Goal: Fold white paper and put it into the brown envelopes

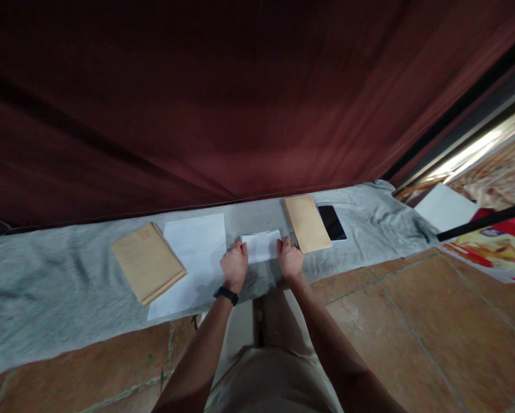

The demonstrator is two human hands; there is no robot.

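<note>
Between my two hands is a small folded white paper (261, 246), held just over the grey cloth. My left hand (234, 264) is closed on its left end, the thumb along the edge; a black band circles that wrist. At the right end my right hand (290, 258) grips the same paper with bent fingers. Larger white sheets (197, 246) lie flat to the left, partly under a stack of brown envelopes (148, 261). Close beside my right hand rests another brown envelope pile (308, 223).
A dark-screened phone (332, 222) lies right of the envelopes. The grey cloth (46, 281) covers a long narrow ledge against a dark red curtain (240, 115). Tiled floor (395, 310) runs along the near side. At far right are a white sheet (445, 206) and a colourful printed package (498, 246).
</note>
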